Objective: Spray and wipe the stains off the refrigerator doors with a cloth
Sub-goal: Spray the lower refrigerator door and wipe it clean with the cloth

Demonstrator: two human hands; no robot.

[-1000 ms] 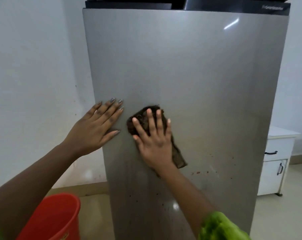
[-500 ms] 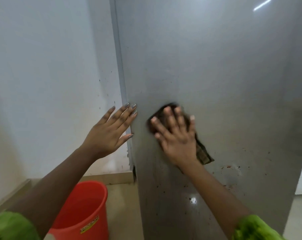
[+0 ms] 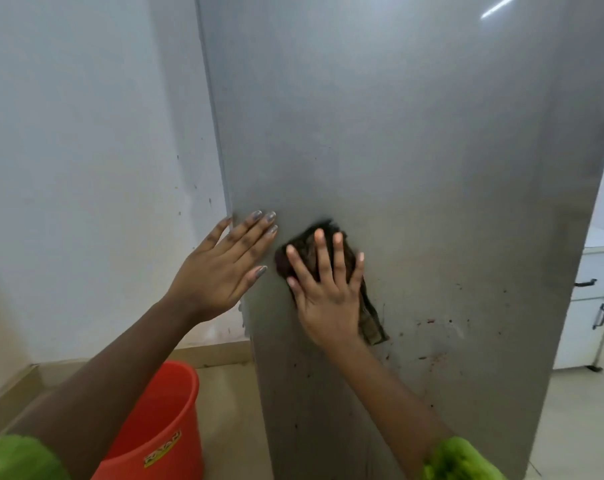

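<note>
A tall grey refrigerator door (image 3: 397, 133) fills the middle of the view. Small dark and reddish stains (image 3: 432, 323) speckle its lower part, right of my hands. My right hand (image 3: 328, 292) presses a dark brown cloth (image 3: 307, 247) flat against the door, fingers spread over it, and a corner of the cloth hangs out below the palm. My left hand (image 3: 224, 268) lies flat and empty on the door's left edge, fingers together and pointing up to the right. No spray bottle is in view.
A red plastic bucket (image 3: 155, 420) stands on the floor at the lower left, beside the refrigerator. A white wall (image 3: 85, 168) is on the left. A white cabinet (image 3: 588, 306) with dark handles stands at the right.
The view has swung to the right and come closer, so the door's top edge is out of frame. My right hand with the cloth has shifted slightly on the door; the left hand stays on the edge.
</note>
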